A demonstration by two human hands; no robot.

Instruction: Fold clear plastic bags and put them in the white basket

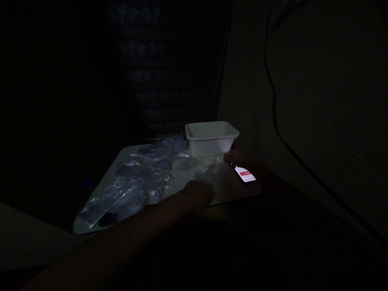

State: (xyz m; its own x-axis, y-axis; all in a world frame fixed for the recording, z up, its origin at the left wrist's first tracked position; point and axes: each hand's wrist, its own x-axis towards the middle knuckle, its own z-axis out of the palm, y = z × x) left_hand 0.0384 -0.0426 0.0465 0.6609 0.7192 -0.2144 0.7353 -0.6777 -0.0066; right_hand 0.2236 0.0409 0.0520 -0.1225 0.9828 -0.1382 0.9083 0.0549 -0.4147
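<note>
The picture is very dark. My left hand (198, 193) is closed low over the table's near edge, blurred at the fingers. It appears to grip a clear plastic bag (209, 173), which lies just beyond it. Farther right, my right hand (237, 157) has its fingers curled close to the bag's far end, in front of a pale plastic tub (203, 147); what they hold is hidden in shadow. A phone (246, 175) with a lit white and red screen is right beside that hand, partly covered by it. I cannot tell whether the hand touches it.
Several clear plastic bags (130, 182) are spread over the left half of the white table (182, 180). A small dark object (108, 219) lies near its front left corner. A dark cable (274, 101) runs down the wall on the right, and a thin cord loop (218, 106) hangs behind the tub.
</note>
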